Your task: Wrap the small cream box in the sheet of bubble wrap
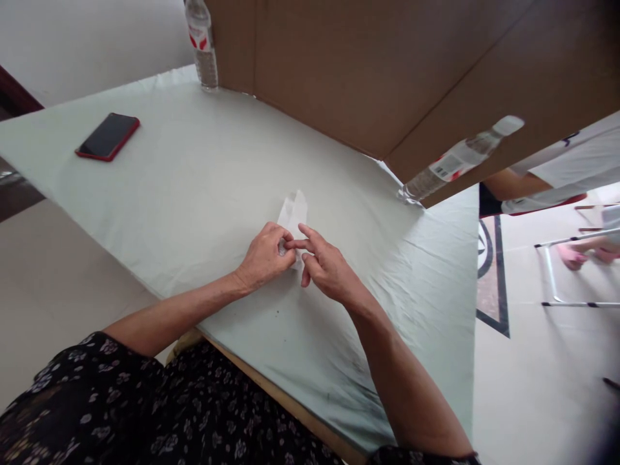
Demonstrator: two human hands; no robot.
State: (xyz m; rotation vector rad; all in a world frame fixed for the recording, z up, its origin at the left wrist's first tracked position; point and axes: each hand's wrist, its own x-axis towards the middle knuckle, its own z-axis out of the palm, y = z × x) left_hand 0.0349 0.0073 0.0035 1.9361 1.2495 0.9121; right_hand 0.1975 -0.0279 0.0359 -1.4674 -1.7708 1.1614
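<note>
A crumpled piece of white tissue (296, 210) stands up from the cloth-covered table between my hands. My left hand (264, 258) is closed around its lower part, thumb and index finger curled into a ring. From the other side comes my right hand (327, 265), its fingers spread apart. The tip of one right finger touches the curled fingers of my left hand, over the tissue. My hands hide the lower part of the tissue.
A phone in a red case (109, 137) lies at the left of the pale green tablecloth (203, 168). Along the back stands a brown cardboard panel (329, 71), with one water bottle (202, 48) upright and another bottle (460, 161) at its right end. Beyond sits another person's arm (516, 184).
</note>
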